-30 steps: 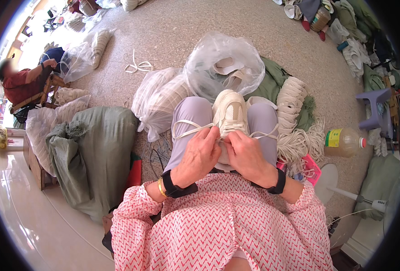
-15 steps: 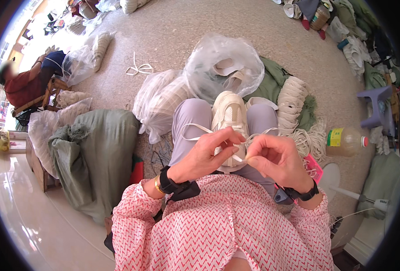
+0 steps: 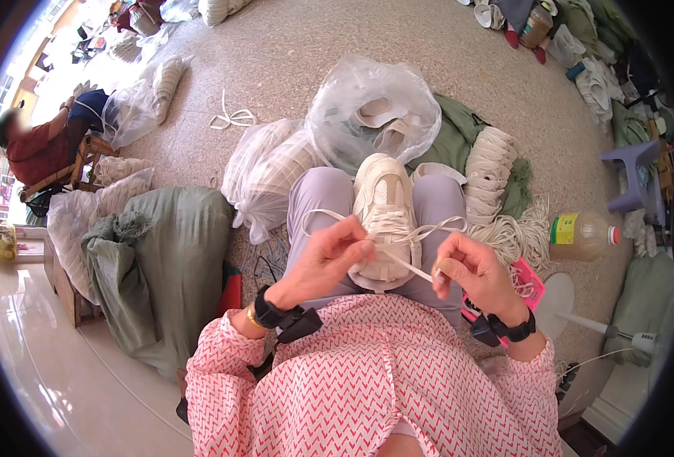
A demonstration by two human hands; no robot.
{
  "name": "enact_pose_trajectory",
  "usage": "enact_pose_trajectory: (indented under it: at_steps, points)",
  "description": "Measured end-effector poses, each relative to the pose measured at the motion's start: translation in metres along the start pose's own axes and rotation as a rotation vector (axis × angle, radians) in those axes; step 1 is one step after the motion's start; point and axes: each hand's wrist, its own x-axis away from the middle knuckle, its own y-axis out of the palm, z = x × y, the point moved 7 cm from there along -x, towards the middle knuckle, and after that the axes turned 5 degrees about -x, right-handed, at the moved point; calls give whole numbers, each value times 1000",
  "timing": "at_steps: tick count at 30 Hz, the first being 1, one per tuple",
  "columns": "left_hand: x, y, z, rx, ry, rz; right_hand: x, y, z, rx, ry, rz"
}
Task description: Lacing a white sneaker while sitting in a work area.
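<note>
A cream sneaker (image 3: 383,186) stands between my knees, its toe pointing away and its heel near my lap. White lace is threaded through its front, with loose loops spreading over both thighs. A straight stretch of shoelace (image 3: 404,263) runs across the heel end between my hands. My left hand (image 3: 325,257) pinches it by the shoe's left side. On the right, apart from the shoe, my right hand (image 3: 475,273) is closed with thumb and fingertips on the lace's other end.
Beyond my knees lie an open clear plastic bag (image 3: 337,141) of shoe parts and a bagged stack (image 3: 272,160). To the right are lace bundles (image 3: 516,236), a pink basket (image 3: 529,283) and a plastic jug (image 3: 584,238). A green sack (image 3: 173,266) stands left. A seated person (image 3: 36,148) is farther off.
My right hand has moved right and slightly down, drawing the lace out straight. My left hand has shifted a little left, so the hands are farther apart.
</note>
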Motion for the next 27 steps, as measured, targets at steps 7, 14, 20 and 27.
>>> enact_pose_trajectory:
  at_steps: [7, 14, 20, 27]
  points:
    - [72, -109, 4, -239, -344, 128, 110, -170, 75, -443, 33, 669]
    - [59, -92, 29, -837, -27, 220, 91, -155, 68, 170, 31, 576]
    - [7, -36, 29, -772, 130, 216, 16, -62, 43, 258, 31, 310]
    - [-14, -29, 5, -539, 44, 123, -6, -31, 39, 260, 86, 245]
